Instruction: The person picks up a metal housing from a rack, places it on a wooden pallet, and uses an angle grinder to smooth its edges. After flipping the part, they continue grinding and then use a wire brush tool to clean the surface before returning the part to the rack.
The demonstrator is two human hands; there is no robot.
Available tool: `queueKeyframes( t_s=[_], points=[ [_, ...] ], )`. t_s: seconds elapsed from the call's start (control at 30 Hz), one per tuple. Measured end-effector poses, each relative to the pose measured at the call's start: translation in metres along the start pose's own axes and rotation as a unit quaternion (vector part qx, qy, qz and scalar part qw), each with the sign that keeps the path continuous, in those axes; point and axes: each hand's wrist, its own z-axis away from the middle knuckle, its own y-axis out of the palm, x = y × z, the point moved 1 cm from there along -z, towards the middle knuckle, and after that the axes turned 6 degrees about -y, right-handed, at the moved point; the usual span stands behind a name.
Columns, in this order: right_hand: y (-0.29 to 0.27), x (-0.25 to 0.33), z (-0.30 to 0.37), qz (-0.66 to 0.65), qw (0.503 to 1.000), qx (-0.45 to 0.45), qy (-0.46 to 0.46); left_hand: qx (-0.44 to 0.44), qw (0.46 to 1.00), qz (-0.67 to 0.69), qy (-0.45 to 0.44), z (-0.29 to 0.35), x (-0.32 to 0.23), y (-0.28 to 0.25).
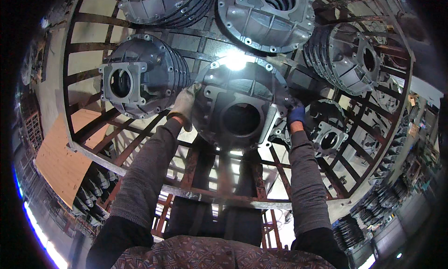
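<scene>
Between my hands is a large grey cast metal bell housing, round, with a flange of bolt holes and a big dark opening facing me. My left hand, in a pale work glove, grips its left rim with the fingers closed round the edge. On the opposite side my right hand, in a dark blue glove, holds the right rim; its fingertips are partly hidden behind the casting. The housing sits inside a rusty metal cage, and whether it rests on anything underneath is hidden.
More bell housings stand nested in the cage: a left stack, a back-left stack, a back-right housing, a right stack and a smaller one. The cage's front rail crosses before me. Outside lies a wooden board.
</scene>
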Motion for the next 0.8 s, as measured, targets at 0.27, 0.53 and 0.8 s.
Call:
queueKeyframes(
  t_s=[0.27, 0.53, 0.8],
  points=[
    [-0.005, -0.028, -0.020, 0.116, 0.990, 0.008, -0.083, 0.001, 1.000, -0.002, -0.019, -0.008, 0.002, 0.013],
    [-0.008, -0.050, -0.038, -0.034, 0.999, 0.001, -0.038, -0.001, 1.000, -0.012, -0.027, -0.007, 0.002, 0.017],
    [-0.019, -0.082, -0.046, 0.104, 0.993, -0.049, -0.043, 0.008, 1.000, -0.016, -0.025, -0.007, -0.001, 0.018]
  ],
)
